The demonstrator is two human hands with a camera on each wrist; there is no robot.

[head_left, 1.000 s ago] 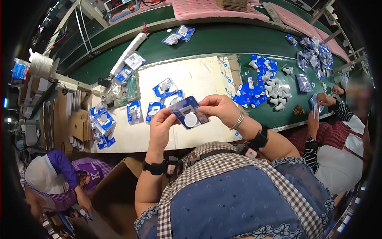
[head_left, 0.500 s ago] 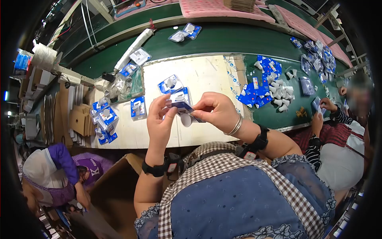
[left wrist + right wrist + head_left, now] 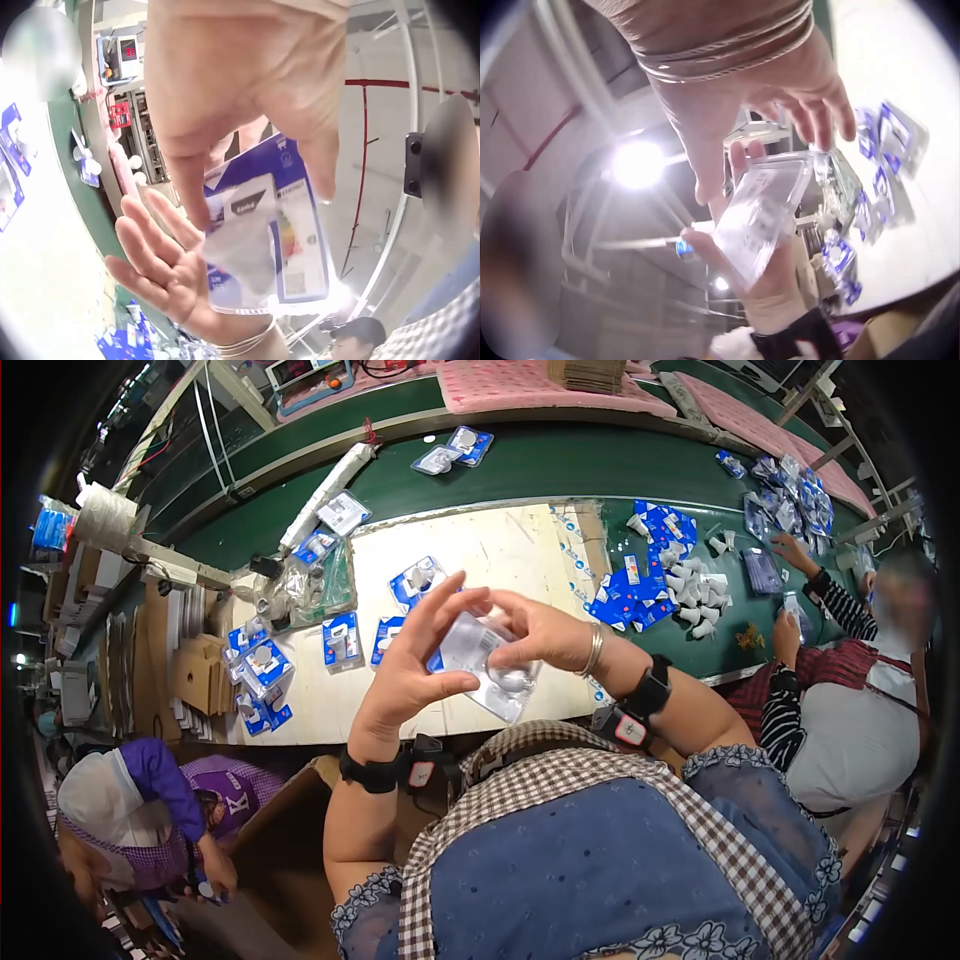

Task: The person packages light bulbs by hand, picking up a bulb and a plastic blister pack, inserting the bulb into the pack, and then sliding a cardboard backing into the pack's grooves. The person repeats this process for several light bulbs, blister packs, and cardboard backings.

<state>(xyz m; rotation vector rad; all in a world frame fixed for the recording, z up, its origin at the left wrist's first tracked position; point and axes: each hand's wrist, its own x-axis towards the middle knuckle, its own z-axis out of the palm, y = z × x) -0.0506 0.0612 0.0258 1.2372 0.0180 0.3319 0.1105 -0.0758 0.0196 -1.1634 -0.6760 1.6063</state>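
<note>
A clear blister pack [image 3: 468,645] with a blue printed card and a white reflector bulb is up between both hands. My left hand [image 3: 405,665] spans the pack, thumb along one edge and fingers by the opposite one. In the left wrist view the card's blue face with an energy label [image 3: 291,232] shows. My right hand [image 3: 545,638] is at the pack's other side, its thumb overlapping it in the head view. The left wrist view has the right fingers [image 3: 139,259] extended and spread beside the pack, the right thumb hidden behind it.
More blister packs [image 3: 340,640] lie on the pale board [image 3: 490,540] and in a pile [image 3: 262,660] at left. Loose white bulbs [image 3: 690,590] and blue cards [image 3: 615,605] are on the green belt [image 3: 550,460]. Two other people sit left and right; an open carton [image 3: 285,840] stands below.
The pack was pinched by both hands, then tilted and turned over, so its pale clear side now faces up. The right fingers have loosened, and the left hand has spread around the pack.
</note>
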